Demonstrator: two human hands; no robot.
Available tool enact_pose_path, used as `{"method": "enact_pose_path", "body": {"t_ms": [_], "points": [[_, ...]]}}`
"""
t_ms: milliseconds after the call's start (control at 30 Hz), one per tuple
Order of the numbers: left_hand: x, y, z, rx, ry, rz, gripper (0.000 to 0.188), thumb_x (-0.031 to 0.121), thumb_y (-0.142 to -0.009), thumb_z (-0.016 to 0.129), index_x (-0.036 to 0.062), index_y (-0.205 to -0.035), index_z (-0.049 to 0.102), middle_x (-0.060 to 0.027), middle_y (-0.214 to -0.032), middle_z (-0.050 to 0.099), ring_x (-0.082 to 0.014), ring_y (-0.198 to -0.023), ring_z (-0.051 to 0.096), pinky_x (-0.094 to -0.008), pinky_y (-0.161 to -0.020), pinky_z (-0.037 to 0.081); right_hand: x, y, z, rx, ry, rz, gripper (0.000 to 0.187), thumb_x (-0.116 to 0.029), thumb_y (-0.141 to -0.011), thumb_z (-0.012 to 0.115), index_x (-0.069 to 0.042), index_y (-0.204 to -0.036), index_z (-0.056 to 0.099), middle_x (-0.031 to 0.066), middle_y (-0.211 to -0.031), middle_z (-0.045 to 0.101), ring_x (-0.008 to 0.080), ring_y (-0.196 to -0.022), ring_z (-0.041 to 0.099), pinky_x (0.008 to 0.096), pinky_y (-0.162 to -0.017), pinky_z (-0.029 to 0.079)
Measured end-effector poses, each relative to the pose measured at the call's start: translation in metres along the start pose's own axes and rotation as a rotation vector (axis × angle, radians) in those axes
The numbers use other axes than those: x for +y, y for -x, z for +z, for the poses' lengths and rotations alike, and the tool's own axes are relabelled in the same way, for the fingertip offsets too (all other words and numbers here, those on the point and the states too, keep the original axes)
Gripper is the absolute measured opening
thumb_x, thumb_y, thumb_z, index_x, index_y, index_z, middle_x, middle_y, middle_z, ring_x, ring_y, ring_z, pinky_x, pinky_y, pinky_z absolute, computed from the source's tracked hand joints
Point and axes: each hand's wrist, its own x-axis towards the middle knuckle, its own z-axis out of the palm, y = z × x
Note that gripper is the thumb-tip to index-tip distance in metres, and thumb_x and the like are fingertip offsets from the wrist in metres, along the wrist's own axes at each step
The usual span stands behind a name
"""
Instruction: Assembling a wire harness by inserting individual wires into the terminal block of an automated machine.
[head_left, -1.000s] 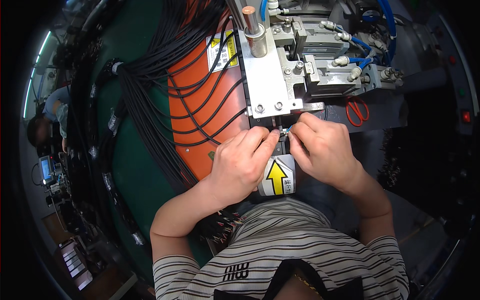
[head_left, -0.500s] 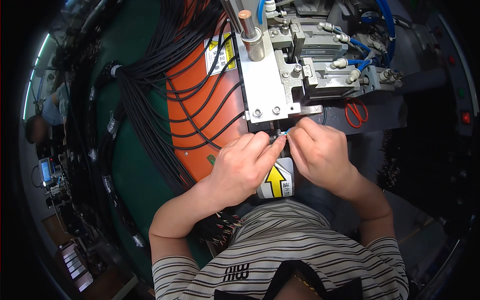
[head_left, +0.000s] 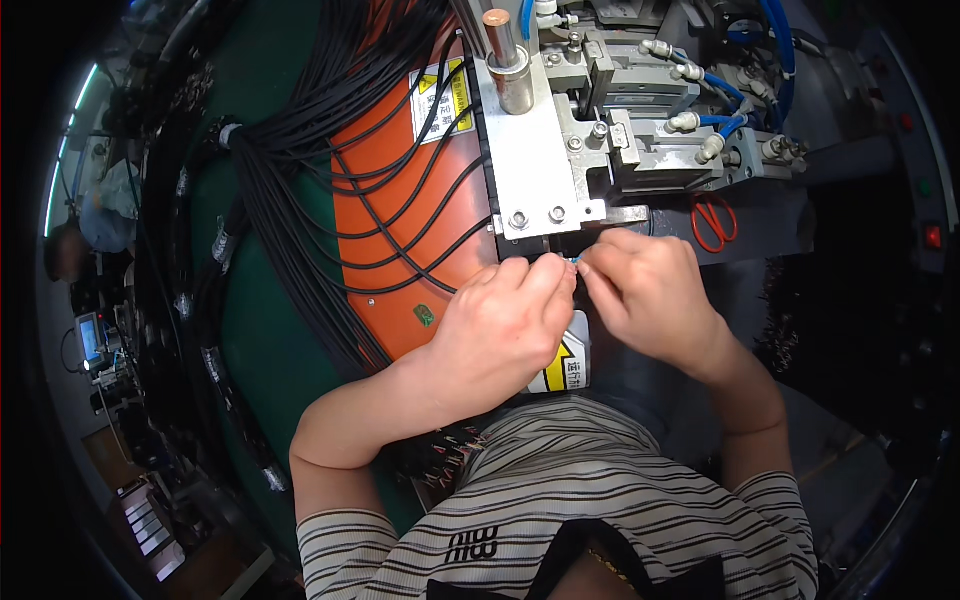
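Note:
My left hand (head_left: pixel 505 325) and my right hand (head_left: pixel 650 290) nearly meet at the front edge of a metal machine plate (head_left: pixel 535 165), each closed in a pinch. A tiny bit of thin blue wire (head_left: pixel 576 261) shows at the right fingertips, its length mostly hidden. What the left fingers pinch is covered by the hand. One black cable (head_left: pixel 425 278) runs toward the left hand and passes out of sight behind it. Just below both hands is a white label with a yellow arrow (head_left: pixel 556 372), partly covered by the left hand.
A thick bundle of black cables (head_left: pixel 270 200) fans over an orange panel (head_left: pixel 390 300) and a green surface (head_left: pixel 265 345). Pneumatic cylinders (head_left: pixel 660 160) with blue hoses stand at the back right. Red-handled scissors (head_left: pixel 714 222) lie right of the plate. Stripped cable ends (head_left: pixel 455 450) gather near my waist.
My left hand has curled in more and its pointing finger is drawn back, covering more of the arrow label. The right hand has shifted slightly up and right. Less wire shows between them.

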Motion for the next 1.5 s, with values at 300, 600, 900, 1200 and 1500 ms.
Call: {"method": "enact_pose_path", "body": {"t_ms": [300,600,900,1200,1500], "points": [[-0.004,0.001,0.0,-0.002,0.048,-0.037,0.04,0.006,-0.072,0.064,-0.0017,-0.111,0.065,-0.0089,-0.089,0.054,-0.0232,-0.075,0.057,-0.0338,-0.063,0.049,0.002,0.002,0.009,0.095,-0.233,0.122,0.005,-0.002,-0.082,0.067,0.001,-0.085,0.064,0.0092,-0.071,0.064,0.016,-0.05,0.059,0.0275,-0.046,0.044],[-0.025,0.034,0.002,0.192,0.067,-0.182,0.033,-0.001,-0.074,0.064,-0.0002,-0.107,0.066,-0.0107,-0.099,0.06,-0.0281,-0.093,0.059,-0.0394,-0.082,0.046,-0.007,0.002,0.014,0.262,-0.283,0.166,0.002,0.002,-0.087,0.062,0.003,-0.087,0.064,0.0088,-0.067,0.062,0.0116,-0.05,0.055,0.0259,-0.047,0.042],[-0.129,0.08,-0.03,0.742,-0.249,-0.651,0.071,0.022,-0.08,0.079,0.0002,-0.138,0.044,-0.0221,-0.135,0.045,-0.0365,-0.127,0.045,-0.0431,-0.107,0.036,-0.1,0.055,0.098,-0.425,-0.781,0.058,0.05,-0.028,-0.093,0.064,0.011,-0.123,0.052,0.0198,-0.112,0.064,0.0339,-0.105,0.063,0.0371,-0.09,0.051],[-0.18,0.091,-0.03,1.005,0.661,-1.132,0.086,0.012,-0.077,0.082,-0.0132,-0.142,0.032,-0.0277,-0.145,0.04,-0.0311,-0.136,0.041,-0.0356,-0.113,0.031,-0.137,0.026,0.177,-0.645,-1.146,0.347,0.048,-0.032,-0.09,0.069,0.009,-0.113,0.057,0.0167,-0.086,0.069,0.0205,-0.072,0.068,0.0347,-0.067,0.054],[-0.188,0.101,-0.027,0.859,1.011,-1.07,0.102,0.022,-0.077,0.082,-0.0146,-0.148,0.017,-0.0309,-0.156,0.018,-0.0344,-0.148,0.016,-0.0386,-0.12,0.013,-0.126,0.003,0.103,-0.866,-1.192,0.424,0.032,-0.024,-0.1,0.052,0.007,-0.108,0.054,0.016,-0.083,0.066,0.0278,-0.077,0.067,0.0372,-0.074,0.053]]}}
